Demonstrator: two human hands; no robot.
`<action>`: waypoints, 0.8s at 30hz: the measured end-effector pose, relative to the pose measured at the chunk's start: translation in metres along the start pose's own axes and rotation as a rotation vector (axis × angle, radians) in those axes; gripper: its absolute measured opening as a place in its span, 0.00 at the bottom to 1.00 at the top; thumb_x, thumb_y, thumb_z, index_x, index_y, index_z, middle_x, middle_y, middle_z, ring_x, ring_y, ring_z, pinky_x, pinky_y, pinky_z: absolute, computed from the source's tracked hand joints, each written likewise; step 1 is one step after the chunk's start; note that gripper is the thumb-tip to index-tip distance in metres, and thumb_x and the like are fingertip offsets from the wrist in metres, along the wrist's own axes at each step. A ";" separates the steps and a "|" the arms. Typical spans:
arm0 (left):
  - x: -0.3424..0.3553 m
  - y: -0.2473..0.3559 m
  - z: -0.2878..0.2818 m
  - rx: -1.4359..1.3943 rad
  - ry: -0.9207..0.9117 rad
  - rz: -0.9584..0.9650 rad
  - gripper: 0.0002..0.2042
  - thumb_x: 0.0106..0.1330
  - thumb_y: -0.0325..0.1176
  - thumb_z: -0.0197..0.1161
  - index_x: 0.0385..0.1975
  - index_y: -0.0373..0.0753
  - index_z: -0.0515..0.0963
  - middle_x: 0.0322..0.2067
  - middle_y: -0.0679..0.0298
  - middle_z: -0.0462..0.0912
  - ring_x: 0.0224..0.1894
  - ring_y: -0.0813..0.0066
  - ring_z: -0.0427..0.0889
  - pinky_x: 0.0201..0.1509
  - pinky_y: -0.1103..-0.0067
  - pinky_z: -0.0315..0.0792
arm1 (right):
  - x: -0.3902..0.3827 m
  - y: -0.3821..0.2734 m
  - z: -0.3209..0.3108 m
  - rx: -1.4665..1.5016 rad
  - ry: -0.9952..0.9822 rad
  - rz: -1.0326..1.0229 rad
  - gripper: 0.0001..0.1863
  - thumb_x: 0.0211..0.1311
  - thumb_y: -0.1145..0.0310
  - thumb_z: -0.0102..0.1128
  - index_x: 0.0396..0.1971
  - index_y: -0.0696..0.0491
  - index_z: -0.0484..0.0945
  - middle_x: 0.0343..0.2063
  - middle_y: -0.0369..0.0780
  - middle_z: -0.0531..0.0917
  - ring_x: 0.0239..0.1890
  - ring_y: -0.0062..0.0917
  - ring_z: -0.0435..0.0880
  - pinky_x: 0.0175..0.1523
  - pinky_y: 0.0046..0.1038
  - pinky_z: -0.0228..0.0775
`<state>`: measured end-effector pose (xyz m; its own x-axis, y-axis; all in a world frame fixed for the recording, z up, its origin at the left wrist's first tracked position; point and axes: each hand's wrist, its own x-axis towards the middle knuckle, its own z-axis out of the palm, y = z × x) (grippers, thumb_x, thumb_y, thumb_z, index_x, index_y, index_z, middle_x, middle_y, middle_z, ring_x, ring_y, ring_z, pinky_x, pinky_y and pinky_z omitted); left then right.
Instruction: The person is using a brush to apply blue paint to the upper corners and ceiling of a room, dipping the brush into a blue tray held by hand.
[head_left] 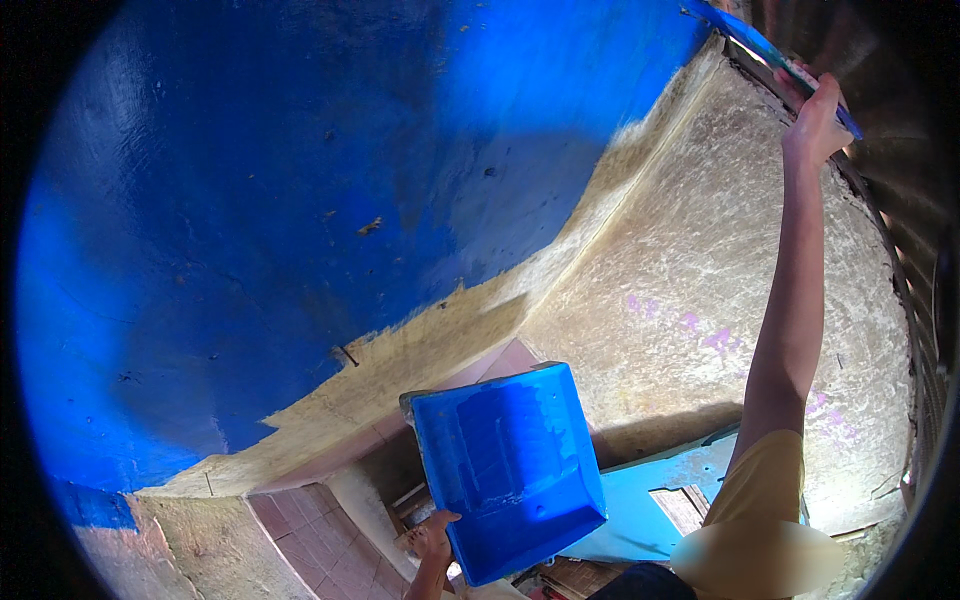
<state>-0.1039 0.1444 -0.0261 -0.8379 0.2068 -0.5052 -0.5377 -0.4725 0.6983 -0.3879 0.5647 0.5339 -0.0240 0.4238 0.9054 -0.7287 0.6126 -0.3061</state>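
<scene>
My left hand (431, 540) grips the left edge of a paint tray (510, 455), its thumb over the rim. The tray is coated inside with wet blue paint. My right arm is stretched up to the upper right, where my right hand (820, 125) is closed round the handle of a paintbrush (775, 60). The brush is smeared with blue, and its far end reaches the top corner where the blue wall (300, 180) meets the bare wall (680, 230). Its bristles are hard to make out at the rim of the picture.
A ragged unpainted strip (440, 330) runs along the blue wall's edge. A nail (349, 356) sticks out there. Below are pinkish tiles (325, 535) and a light blue board (640, 500). Corrugated roofing (900, 130) lies close behind my right hand.
</scene>
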 end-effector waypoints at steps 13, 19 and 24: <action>-0.008 0.007 0.008 -0.041 0.008 -0.053 0.04 0.54 0.34 0.58 0.25 0.43 0.74 0.34 0.66 0.69 0.41 0.74 0.69 0.49 0.75 0.63 | 0.001 0.016 -0.015 0.082 0.063 0.086 0.13 0.56 0.74 0.54 0.32 0.71 0.66 0.31 0.51 0.76 0.29 0.36 0.81 0.30 0.38 0.82; -0.001 -0.003 -0.002 0.159 0.025 0.037 0.03 0.56 0.34 0.58 0.25 0.44 0.74 0.33 0.67 0.68 0.42 0.74 0.68 0.51 0.75 0.60 | 0.001 -0.002 0.001 0.047 -0.260 -0.066 0.11 0.55 0.73 0.53 0.32 0.68 0.70 0.30 0.49 0.79 0.29 0.32 0.82 0.33 0.33 0.81; 0.004 -0.020 -0.014 0.147 -0.088 0.139 0.02 0.58 0.33 0.56 0.28 0.44 0.74 0.36 0.67 0.67 0.43 0.74 0.67 0.52 0.75 0.59 | -0.002 -0.035 0.023 0.075 -0.226 -0.124 0.08 0.54 0.74 0.54 0.29 0.65 0.75 0.29 0.44 0.81 0.28 0.27 0.81 0.34 0.25 0.76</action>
<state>-0.0954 0.1425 -0.0497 -0.9063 0.2257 -0.3573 -0.4192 -0.3730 0.8277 -0.3781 0.5272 0.5489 -0.0773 0.1835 0.9800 -0.7839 0.5962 -0.1735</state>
